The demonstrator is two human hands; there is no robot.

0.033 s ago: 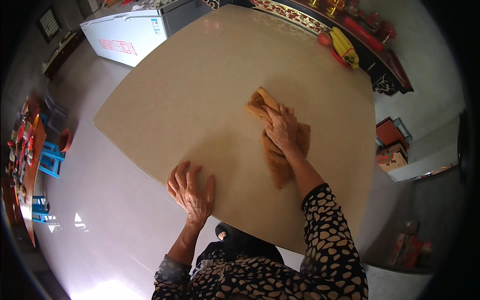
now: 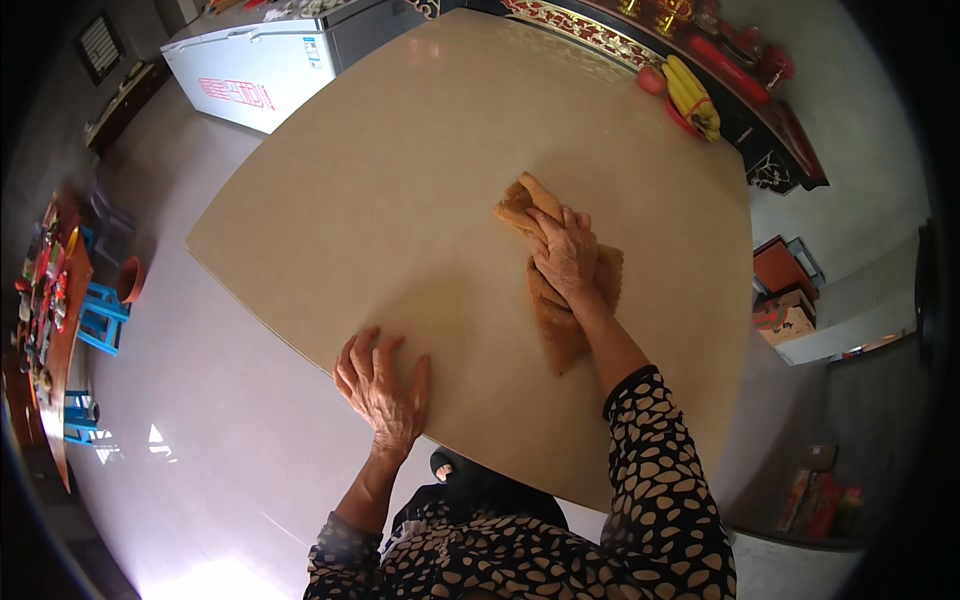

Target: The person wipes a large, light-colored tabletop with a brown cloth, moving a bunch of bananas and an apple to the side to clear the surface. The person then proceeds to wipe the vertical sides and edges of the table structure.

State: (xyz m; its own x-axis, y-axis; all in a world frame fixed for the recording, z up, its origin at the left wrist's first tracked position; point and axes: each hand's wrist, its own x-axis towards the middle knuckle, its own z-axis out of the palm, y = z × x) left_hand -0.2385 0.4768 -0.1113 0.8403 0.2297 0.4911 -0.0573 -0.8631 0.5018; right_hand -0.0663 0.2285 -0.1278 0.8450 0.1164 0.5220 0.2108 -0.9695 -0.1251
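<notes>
A beige table (image 2: pixel 380 210) with curved edges spreads out before me. On its right half lies a crumpled orange-brown cloth (image 2: pixel 560 335). My right hand (image 2: pixel 567 255) presses on the middle of the cloth, its fingers closed round a fold, and part of the cloth is hidden beneath it. One bunched end sticks out beyond my fingertips, and a wider flap lies under my wrist. At the near left edge of the table, my left hand (image 2: pixel 383 390) rests with its fingers spread, holding nothing.
A red plate of bananas (image 2: pixel 692 98) and a round red fruit (image 2: pixel 651 79) stand at the table's far right corner. Behind is a dark carved cabinet (image 2: pixel 600 45). A white chest freezer (image 2: pixel 250 75) stands far left. Blue stools (image 2: pixel 103 318) flank another table at the left.
My right hand and the cloth have shifted very slightly to the right. My left hand stays in nearly the same place.
</notes>
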